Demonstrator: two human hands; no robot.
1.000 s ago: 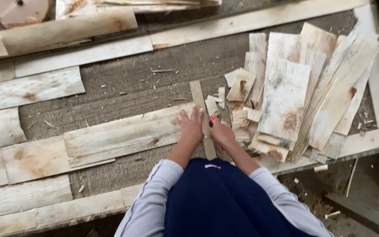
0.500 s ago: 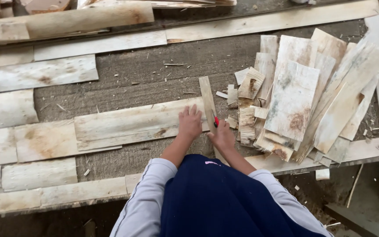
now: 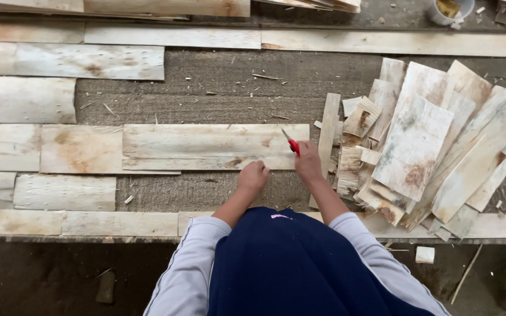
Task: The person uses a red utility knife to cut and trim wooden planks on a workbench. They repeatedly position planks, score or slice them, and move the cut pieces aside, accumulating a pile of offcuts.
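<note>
Since the earlier frame, both hands are sitting farther apart, and the narrow strip is lying free beside the right hand rather than under both.

- Long pale boards: lying flat in rows along the left side of the tabletop, running lengthwise, some stained brown.
- Wide board: lying across the middle of the tabletop, its right end reaching up to the hands.
- Left hand: resting at the near edge of the wide board, fingers curled together into a loose fist; whether anything is inside it, the view is not showing.
- Red-handled cutter: sitting at the right end of the wide board, blade pointing toward the far edge.
- Right hand: fingers clamped around the cutter's handle, just right of the left hand.
- Narrow strip: lying upright in view between the wide board and the scrap pile, touching the pile's small pieces.
- Scrap pile: overlapping thin offcuts fanning out over the right side of the tabletop, toward the near right corner.
- Small wood block: lying on the floor below the near edge.
- Grey sleeves and dark blue garment: filling the near middle of the view.
</note>
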